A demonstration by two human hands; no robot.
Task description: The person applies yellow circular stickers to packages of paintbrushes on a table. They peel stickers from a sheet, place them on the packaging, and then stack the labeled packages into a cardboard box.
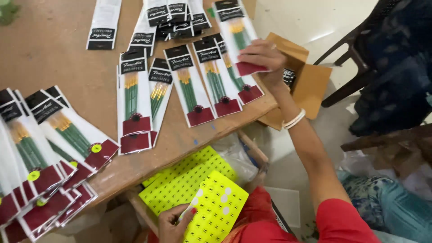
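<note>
I'm looking down on a brown wooden table that fills the view from nine o'clock round to twelve, with pale floor beyond it toward one o'clock. Strewn over the table are flat clear packs of green-handled paintbrushes, each with a black header and a maroon foot: a fanned heap down at eight o'clock, some bearing a small yellow round sticker, a row of five or so lying side by side near centre, and more stacked at twelve. At two o'clock an open cardboard box sits just off the table's corner, and a dark chair stands farther right. Below the table edge, at six o'clock, I see bright yellow sticker sheets resting near the lap. My right hand is stretched out to one o'clock, fingers closed on the maroon end of one brush pack, held over the end of the row. My left hand, low at six o'clock, pinches the edge of the top sticker sheet, which shows several blank white spots.
</note>
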